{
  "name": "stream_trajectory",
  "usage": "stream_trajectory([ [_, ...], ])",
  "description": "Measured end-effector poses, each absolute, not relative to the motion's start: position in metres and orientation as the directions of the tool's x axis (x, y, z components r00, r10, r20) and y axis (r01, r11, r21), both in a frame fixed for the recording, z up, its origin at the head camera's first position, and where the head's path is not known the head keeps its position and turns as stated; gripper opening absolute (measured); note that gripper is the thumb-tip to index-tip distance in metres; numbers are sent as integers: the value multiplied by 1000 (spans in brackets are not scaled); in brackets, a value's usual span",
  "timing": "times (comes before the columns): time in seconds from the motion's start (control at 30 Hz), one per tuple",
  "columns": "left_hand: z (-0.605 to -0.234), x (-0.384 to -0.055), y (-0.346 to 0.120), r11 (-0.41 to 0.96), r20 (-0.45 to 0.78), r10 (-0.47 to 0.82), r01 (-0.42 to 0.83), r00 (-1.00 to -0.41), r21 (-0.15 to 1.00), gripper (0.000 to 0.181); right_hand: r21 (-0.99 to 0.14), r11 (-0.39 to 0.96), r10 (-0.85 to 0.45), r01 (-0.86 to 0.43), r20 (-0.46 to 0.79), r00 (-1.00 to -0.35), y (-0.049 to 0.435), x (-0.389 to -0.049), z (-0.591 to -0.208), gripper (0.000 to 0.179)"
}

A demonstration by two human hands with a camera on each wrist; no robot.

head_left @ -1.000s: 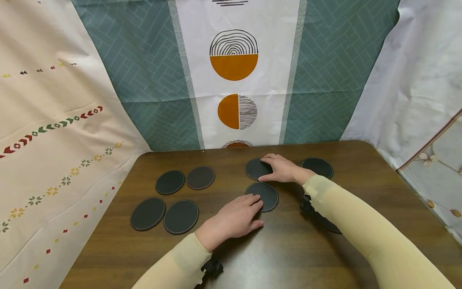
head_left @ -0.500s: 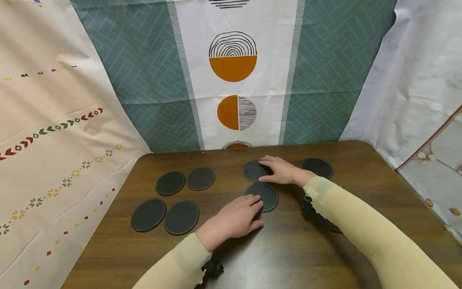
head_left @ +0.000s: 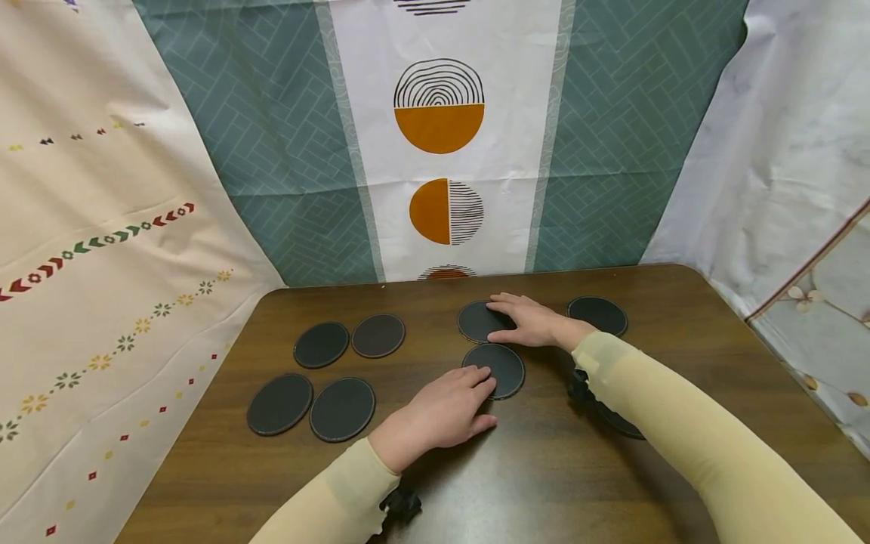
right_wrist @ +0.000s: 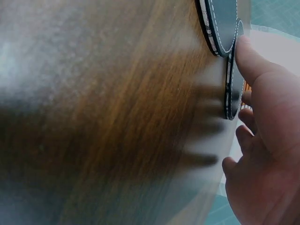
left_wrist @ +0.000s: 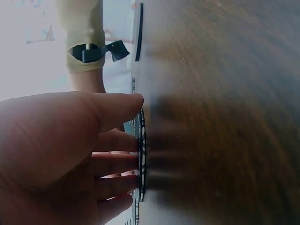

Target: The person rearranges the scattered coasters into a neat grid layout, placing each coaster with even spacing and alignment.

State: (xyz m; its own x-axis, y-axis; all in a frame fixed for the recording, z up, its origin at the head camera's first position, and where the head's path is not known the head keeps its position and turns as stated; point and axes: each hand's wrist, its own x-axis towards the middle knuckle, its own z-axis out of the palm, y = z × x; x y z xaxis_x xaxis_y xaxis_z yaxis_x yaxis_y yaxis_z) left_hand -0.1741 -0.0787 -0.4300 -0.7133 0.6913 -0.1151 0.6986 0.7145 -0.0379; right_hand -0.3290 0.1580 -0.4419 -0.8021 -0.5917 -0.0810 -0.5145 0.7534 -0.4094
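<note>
Left hand [head_left: 442, 410] on a near disc [head_left: 504, 361], right hand [head_left: 529, 320] at a far disc [head_left: 474, 321]

Both hands lie loose, gripping nothing. Fingertips of the left hand rest on the near disc, with its thumb off to the side, clear of the rim. Thumb and fingers of the right hand are spread across the right part of the far disc, the thumb touching it; whether every other fingertip does, I cannot tell. Both discs are dark, round and stitched along the rim, lying flat and close together.

Left of the left hand are four more discs: a black disc [head_left: 321, 344] just beside a brownish disc [head_left: 377, 335], and, closer to the person, an outer disc [head_left: 279, 404] next to an inner disc [head_left: 342, 409]. Beyond the right wrist lies a corner disc [head_left: 597, 313]; a partly hidden disc [head_left: 617, 425] shows under the right sleeve [head_left: 686, 423].

All rest on the brown wooden worktop [head_left: 516, 483]. Past the hands hangs a patterned teal-and-white cloth [head_left: 605, 151].
</note>
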Motion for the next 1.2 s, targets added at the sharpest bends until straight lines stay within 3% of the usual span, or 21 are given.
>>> stream_trajectory([
  [0.73,-431,-175,-80,709,-119,697,704,-707,-28,65,-242,798,-555,-552,63,-829,210,-279,-420,94],
  [1.2,-432,-174,-82,701,-96,708,712,-700,-19,63,-227,800,-542,-555,123,-832,253,-231,-417,97],
])
